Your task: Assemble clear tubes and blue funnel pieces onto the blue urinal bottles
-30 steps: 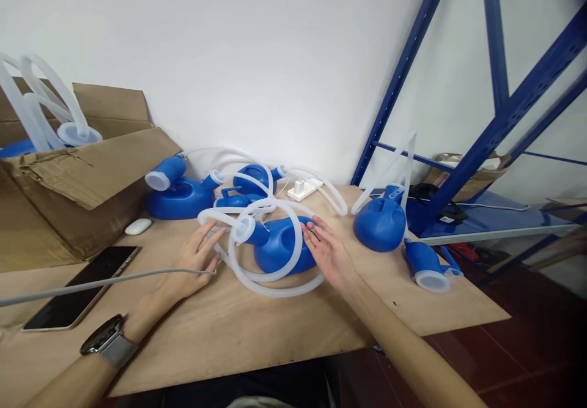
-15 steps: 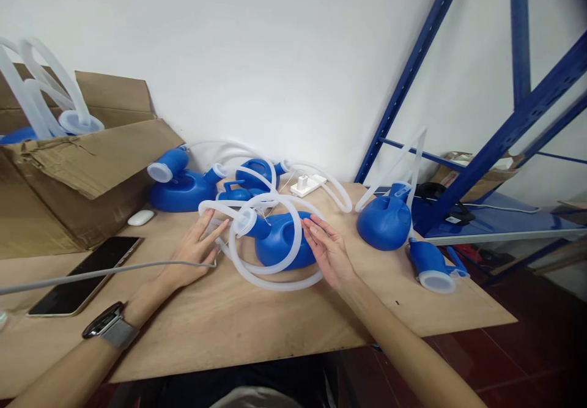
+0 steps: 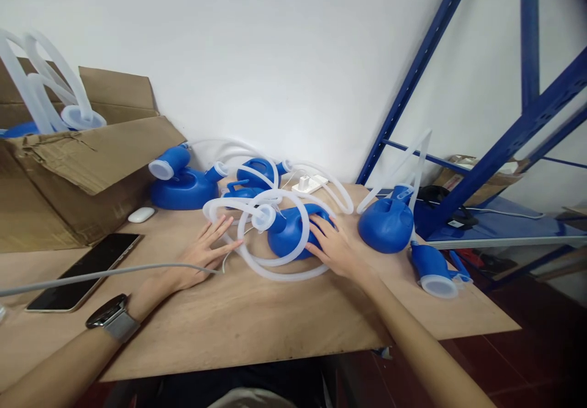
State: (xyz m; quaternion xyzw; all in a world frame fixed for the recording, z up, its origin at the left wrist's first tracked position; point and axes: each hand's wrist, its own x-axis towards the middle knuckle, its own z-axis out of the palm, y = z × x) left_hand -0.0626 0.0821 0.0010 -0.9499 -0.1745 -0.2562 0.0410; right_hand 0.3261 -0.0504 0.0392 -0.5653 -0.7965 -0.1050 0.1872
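Note:
A blue plastic bottle [image 3: 288, 232] with a white-rimmed spout lies on the wooden table [image 3: 257, 316], ringed by a coiled translucent hose [image 3: 275, 267]. My right hand [image 3: 334, 246] rests on the bottle's right side, fingers spread over it. My left hand [image 3: 204, 255] lies flat and open on the table just left of the hose, fingertips touching the coil. A watch [image 3: 110, 316] sits on my left wrist.
More blue bottles [image 3: 183, 188] [image 3: 387, 224] [image 3: 431, 267] with hoses lie behind and to the right. A cardboard box [image 3: 68, 175] stands at the left. A phone [image 3: 87, 270], a grey cable [image 3: 92, 276], a white mouse [image 3: 141, 214] and a power strip [image 3: 309, 183] lie around. Blue shelving [image 3: 481, 151] rises at right.
My right hand has come to rest on the blue bottle, which has shifted a little to the right with its hose. My left hand has slid slightly right along the table.

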